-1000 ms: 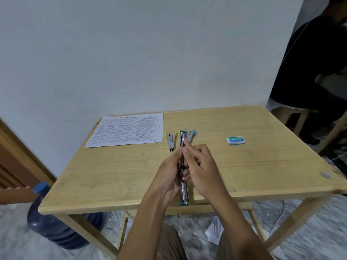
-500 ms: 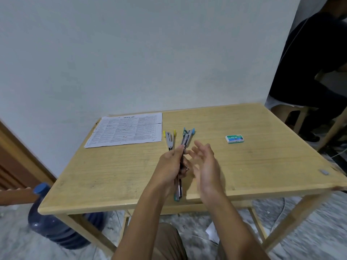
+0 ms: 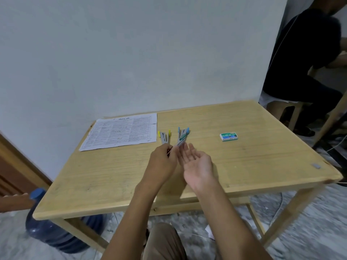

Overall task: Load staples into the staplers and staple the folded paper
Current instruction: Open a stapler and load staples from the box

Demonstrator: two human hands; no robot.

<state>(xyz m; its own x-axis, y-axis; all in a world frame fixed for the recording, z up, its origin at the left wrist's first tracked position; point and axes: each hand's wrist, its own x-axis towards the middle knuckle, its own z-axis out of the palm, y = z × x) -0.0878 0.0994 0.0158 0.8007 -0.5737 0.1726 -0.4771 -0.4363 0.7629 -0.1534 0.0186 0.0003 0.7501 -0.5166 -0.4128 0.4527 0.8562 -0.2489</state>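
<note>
My left hand (image 3: 163,162) grips a teal stapler (image 3: 181,140) above the middle of the wooden table (image 3: 112,177); its far end sticks out past my fingers and the rest is hidden. My right hand (image 3: 197,164) is beside it, palm up, fingers straight, holding nothing. An opened yellow stapler (image 3: 164,136) and an opened blue stapler (image 3: 185,131) lie on the table just beyond my hands. The printed paper (image 3: 122,133) lies flat at the back left. A green staple box (image 3: 228,137) sits to the right.
A small grey strip of staples (image 3: 317,166) lies near the table's right corner. A blue water bottle (image 3: 47,231) stands on the floor under the left side. A person in dark clothes (image 3: 304,62) sits at the far right. The wall runs along the table's back edge.
My right hand has let go of the teal stapler and turned palm up. My left hand has carried the stapler forward, away from the front edge toward the other staplers.
</note>
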